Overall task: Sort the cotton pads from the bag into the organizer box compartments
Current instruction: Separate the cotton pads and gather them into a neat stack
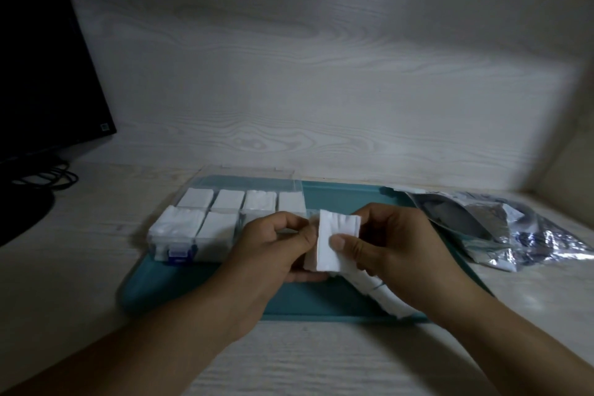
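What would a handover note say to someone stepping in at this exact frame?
Left hand and right hand both grip a stack of cotton pads above the teal tray.
More loose pads lie on the tray under the right hand.
Organizer box, lid open: six visible compartments hold pads; the rest is hidden by the hands.
Bag lies right of the tray.
Left: place the held stack, then the loose pads.

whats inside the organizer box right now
The organizer box holds white cotton pads in six visible compartments. The left hand covers its near right part, so that content is hidden.

Dim, bluish, soft-blurred, wide-angle edge warping.
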Motion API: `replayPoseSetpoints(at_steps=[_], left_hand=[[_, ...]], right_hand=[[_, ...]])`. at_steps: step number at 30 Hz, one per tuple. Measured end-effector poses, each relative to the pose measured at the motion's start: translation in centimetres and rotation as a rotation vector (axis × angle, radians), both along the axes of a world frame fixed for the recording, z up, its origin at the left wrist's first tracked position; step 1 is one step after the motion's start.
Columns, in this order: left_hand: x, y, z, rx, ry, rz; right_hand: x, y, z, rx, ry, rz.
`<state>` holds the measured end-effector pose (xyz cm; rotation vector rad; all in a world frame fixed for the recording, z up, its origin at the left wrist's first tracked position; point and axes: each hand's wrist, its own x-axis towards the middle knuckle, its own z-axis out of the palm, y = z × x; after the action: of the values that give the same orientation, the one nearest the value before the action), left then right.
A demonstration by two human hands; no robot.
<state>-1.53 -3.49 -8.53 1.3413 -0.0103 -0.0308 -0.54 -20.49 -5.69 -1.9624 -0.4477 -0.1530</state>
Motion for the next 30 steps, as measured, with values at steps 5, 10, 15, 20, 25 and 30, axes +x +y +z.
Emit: replayPoseSetpoints(at_steps=[5,10,15,20,25,30], left_hand=[[-0.2,-0.1,0.1,-0.029,0.005,-0.009],[-0.5,-0.1,0.2,0.132,-0.071,-0.023],[-0.5,-0.1,0.2,0.044,-0.067,0.038],[-0.4,-0.3,0.5,-0.037,-0.057,0.097],[0.2,0.3,0.9,-0.082,-0.056,0.185],[0.4,0.7,1.0,-0.053,-0.053,0.211]], right_hand=[[-0.1,0.2,-0.4,-0.025,-0.019,-0.033],[-0.3,0.2,-0.6,-0.036,-0.042,-0.024],[0.7,-0.2,-0.9,0.04,-0.001,-0.09],[2.4,-1.5,-1.5,-0.029,-0.038,-0.251],[3.5,-2.4,-2.5,-0.459,-0.176,-0.327],[3.1,-1.3,-3.2,-0.681,-0.138,-0.231]])
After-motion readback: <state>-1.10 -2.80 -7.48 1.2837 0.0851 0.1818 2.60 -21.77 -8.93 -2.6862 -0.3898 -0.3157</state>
